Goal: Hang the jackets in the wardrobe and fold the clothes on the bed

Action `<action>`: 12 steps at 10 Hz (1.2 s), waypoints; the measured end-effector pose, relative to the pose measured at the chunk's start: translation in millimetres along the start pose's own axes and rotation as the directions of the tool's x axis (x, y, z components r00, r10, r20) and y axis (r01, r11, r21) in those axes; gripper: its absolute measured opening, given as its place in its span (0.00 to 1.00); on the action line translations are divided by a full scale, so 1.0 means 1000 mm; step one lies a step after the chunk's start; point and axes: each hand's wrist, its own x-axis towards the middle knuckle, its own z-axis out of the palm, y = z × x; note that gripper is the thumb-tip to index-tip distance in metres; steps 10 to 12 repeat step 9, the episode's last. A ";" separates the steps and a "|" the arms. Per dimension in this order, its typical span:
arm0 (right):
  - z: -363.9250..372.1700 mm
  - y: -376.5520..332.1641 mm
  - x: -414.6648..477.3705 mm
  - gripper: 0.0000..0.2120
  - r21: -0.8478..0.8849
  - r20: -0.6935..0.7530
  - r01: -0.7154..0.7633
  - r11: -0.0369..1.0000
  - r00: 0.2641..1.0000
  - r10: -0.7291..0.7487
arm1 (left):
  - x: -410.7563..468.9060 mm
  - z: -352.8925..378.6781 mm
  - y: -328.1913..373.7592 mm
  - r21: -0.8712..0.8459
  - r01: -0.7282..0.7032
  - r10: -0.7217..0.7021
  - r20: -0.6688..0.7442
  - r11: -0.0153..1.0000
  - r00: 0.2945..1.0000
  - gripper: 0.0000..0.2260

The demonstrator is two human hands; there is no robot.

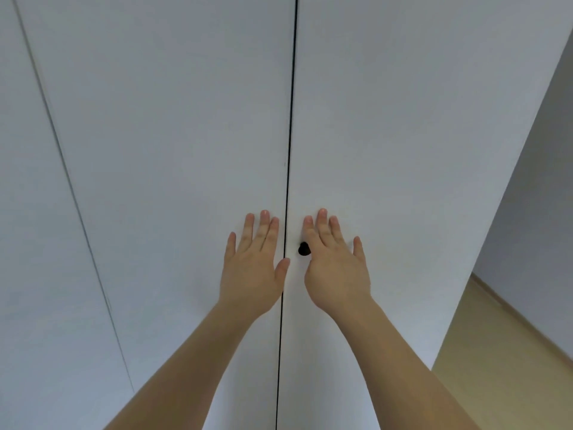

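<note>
The white wardrobe fills the view, its two doors closed, with a thin dark gap between the left door [173, 150] and the right door [403, 135]. My left hand [252, 262] lies flat with straight fingers on the left door, just beside the gap. My right hand [333, 265] lies flat on the right door, its fingers straight. A small black knob [303, 249] shows on the right door, half covered by my right hand. No jackets, clothes or bed are in view.
A further white door panel [37, 243] stands at the far left. The wardrobe's side edge runs down the right, with a grey wall [539, 197] and light wooden floor [511, 361] beyond it.
</note>
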 end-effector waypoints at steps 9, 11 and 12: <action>-0.029 0.033 0.009 0.31 0.184 -0.027 0.118 0.976 0.993 -0.115 | -0.045 -0.015 0.003 0.090 -0.194 0.202 -0.093 0.977 0.975 0.38; -0.029 0.033 0.009 0.31 0.184 -0.027 0.118 0.976 0.993 -0.115 | -0.045 -0.015 0.003 0.090 -0.194 0.202 -0.093 0.977 0.975 0.38; -0.029 0.033 0.009 0.31 0.184 -0.027 0.118 0.976 0.993 -0.115 | -0.045 -0.015 0.003 0.090 -0.194 0.202 -0.093 0.977 0.975 0.38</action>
